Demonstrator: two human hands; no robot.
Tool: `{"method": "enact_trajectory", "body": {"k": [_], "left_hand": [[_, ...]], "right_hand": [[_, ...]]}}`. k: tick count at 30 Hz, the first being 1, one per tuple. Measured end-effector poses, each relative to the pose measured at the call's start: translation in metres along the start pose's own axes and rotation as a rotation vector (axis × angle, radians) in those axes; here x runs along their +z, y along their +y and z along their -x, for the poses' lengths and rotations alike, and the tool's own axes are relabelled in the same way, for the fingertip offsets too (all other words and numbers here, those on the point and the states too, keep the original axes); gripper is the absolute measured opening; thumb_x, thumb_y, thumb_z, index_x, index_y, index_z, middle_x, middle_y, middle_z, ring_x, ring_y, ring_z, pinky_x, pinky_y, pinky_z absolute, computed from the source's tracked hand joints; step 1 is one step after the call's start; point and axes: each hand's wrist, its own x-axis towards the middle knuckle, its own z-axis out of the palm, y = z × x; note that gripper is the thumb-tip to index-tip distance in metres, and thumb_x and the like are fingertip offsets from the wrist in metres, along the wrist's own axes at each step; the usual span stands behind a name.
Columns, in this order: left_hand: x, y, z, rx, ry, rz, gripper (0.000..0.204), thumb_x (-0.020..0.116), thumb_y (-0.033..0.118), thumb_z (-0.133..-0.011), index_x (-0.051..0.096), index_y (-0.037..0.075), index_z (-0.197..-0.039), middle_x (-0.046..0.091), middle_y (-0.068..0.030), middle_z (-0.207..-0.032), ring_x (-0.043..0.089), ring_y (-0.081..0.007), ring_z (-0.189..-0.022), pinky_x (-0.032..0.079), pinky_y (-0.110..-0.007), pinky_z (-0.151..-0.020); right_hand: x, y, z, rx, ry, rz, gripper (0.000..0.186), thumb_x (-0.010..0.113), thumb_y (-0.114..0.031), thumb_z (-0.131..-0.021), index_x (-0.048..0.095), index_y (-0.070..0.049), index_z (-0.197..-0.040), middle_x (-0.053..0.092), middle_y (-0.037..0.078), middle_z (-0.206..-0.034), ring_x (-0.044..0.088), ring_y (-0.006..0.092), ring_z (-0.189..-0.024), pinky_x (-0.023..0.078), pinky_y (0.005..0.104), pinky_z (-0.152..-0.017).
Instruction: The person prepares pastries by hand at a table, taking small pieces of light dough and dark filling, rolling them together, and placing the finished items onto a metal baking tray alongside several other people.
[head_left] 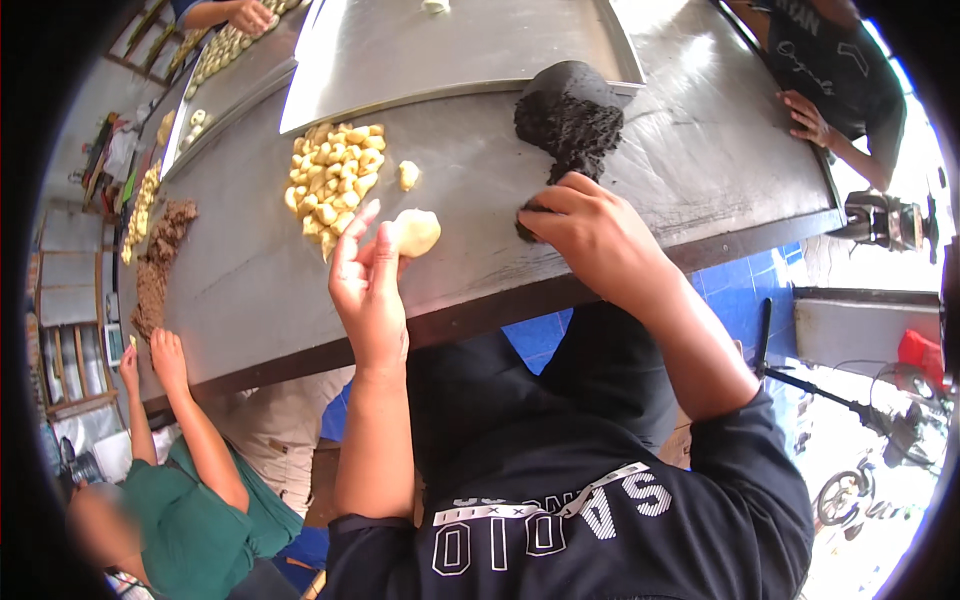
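Observation:
My left hand (370, 285) holds up a flattened disc of pale dough (418, 232) between thumb and fingers, above the table's near edge. To its right, my right hand (605, 230) bends palm down over the tabletop, its fingers closed on a small lump of dark paste (527, 228). Just beyond that hand lies a large crumbly mound of black paste (575, 120). Small yellowish dough pieces (335, 178) are heaped past my left hand, and one loose dough piece (409, 175) sits beside the heap.
A large metal tray (460, 50) spans the far side of the metal table (465, 170). Another tray (250, 75) with rows of dough balls stands far left. A co-worker in green works at brown filling (160, 265) on the left; another person's hand (805, 117) rests at right.

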Motion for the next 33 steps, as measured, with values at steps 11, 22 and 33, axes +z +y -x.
{"method": "enact_trajectory", "body": {"k": [11,22,33], "left_hand": [[0.012,-0.006,0.013,-0.047,-0.139,-0.098,0.047,0.063,0.028,-0.121,0.063,-0.002,-0.158,0.079,-0.0106,-0.133,0.077,-0.0161,-0.115,0.063,-0.034,-0.100],[-0.001,-0.009,0.003,0.491,-0.436,-0.730,0.029,0.092,-0.003,-0.085,0.081,0.000,-0.112,0.079,-0.0077,-0.110,0.078,-0.0173,-0.088,0.063,-0.034,-0.076],[0.002,0.005,-0.002,0.447,-0.635,-0.729,0.076,0.112,0.054,-0.051,0.065,0.006,-0.089,0.065,-0.0083,-0.081,0.071,-0.0340,-0.073,0.057,-0.046,-0.068]], "right_hand": [[0.008,-0.048,-0.004,0.200,0.168,-0.271,0.037,0.090,-0.004,-0.084,0.080,-0.005,-0.120,0.074,0.014,-0.120,0.074,0.0369,-0.113,0.062,0.0465,-0.098],[0.008,-0.058,-0.020,0.091,0.189,-0.605,0.023,0.086,-0.003,-0.089,0.079,-0.005,-0.110,0.075,0.014,-0.113,0.077,0.0381,-0.091,0.065,0.0474,-0.081],[0.002,-0.063,-0.025,0.036,0.123,-0.580,0.037,0.088,-0.005,-0.080,0.080,-0.005,-0.115,0.073,0.015,-0.117,0.074,0.0373,-0.108,0.062,0.0457,-0.093]]}}
